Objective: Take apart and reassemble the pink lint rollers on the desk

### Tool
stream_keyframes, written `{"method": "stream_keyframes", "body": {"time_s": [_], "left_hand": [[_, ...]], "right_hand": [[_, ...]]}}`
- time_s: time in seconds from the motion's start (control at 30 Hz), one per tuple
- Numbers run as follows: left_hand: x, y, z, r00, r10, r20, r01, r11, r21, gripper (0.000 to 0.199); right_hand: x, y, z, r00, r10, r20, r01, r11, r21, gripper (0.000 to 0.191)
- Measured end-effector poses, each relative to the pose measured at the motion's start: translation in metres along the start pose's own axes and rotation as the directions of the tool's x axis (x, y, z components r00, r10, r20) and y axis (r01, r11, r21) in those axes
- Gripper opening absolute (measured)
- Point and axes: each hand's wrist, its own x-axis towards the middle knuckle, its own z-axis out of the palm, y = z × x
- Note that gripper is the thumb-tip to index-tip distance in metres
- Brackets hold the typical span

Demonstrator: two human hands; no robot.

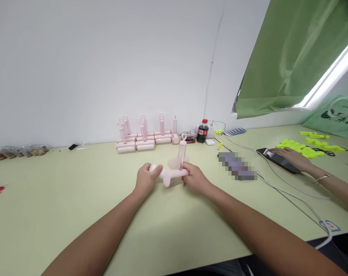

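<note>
My left hand (146, 179) is closed around a white cylinder (160, 171), blurred by motion, at the left end of a pink plastic frame (171, 176). On the right, my right hand (195, 177) grips that frame near the foot of its upright, see-through pink tube (182, 154), which has a small loop on top. Both hands hold the piece just above the table. Whether the cylinder sits on the frame or apart from it I cannot tell. Behind them, several similar pink pieces (145, 145) with upright tubes stand in rows by the wall.
A cola bottle (203, 131) stands by a power strip. White cables (273, 187) cross the table on the right. Another person's hand (293, 158) rests on a phone (277, 161), near neon yellow pieces (298, 148). Several small jars (18, 151) line the far left.
</note>
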Motion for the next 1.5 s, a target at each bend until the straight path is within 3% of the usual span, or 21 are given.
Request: {"method": "stream_keyframes", "body": {"time_s": [0.1,0.2,0.37,0.53,0.63,0.73,0.9,1.17,1.5], "left_hand": [[-0.004,-0.004,0.003,0.999,0.024,0.031,-0.024,1.0,0.004,0.033],[-0.007,-0.005,0.005,1.0,0.024,-0.005,-0.024,0.998,-0.052,0.032],[-0.005,-0.007,0.001,0.996,-0.067,-0.053,0.056,0.98,-0.193,0.031],[-0.006,-0.01,0.002,1.0,-0.02,0.012,0.023,0.96,-0.28,0.034],[-0.009,-0.009,0.002,0.999,-0.003,0.033,0.013,0.952,-0.306,0.035],[-0.011,-0.008,0.002,0.999,-0.019,0.041,0.031,0.952,-0.304,0.033],[-0.012,-0.005,0.002,0.997,-0.036,0.071,0.057,0.946,-0.319,0.036],[-0.01,-0.01,0.007,0.96,-0.016,0.281,0.103,0.949,-0.297,0.05],[-0.008,-0.01,0.009,0.968,-0.084,0.235,0.127,0.976,-0.178,0.051]], "right_hand": [[0.004,0.005,-0.004,0.978,0.202,-0.057,-0.197,0.977,0.083,0.03],[0.007,0.008,-0.015,0.957,0.277,-0.087,-0.273,0.96,0.061,0.029],[0.009,0.011,-0.019,0.957,0.265,-0.119,-0.257,0.963,0.079,0.019],[0.011,0.013,-0.014,0.95,0.283,-0.132,-0.262,0.952,0.159,0.017],[0.01,0.011,-0.015,0.949,0.27,-0.165,-0.255,0.961,0.108,0.017],[0.009,0.012,-0.017,0.939,0.273,-0.208,-0.269,0.962,0.048,0.014],[0.02,0.023,-0.021,0.94,0.248,-0.234,-0.229,0.968,0.106,0.02],[0.03,0.032,-0.021,0.966,0.214,-0.148,-0.197,0.973,0.122,0.027],[0.024,0.027,-0.01,0.954,0.27,-0.129,-0.261,0.962,0.087,0.019]]}}
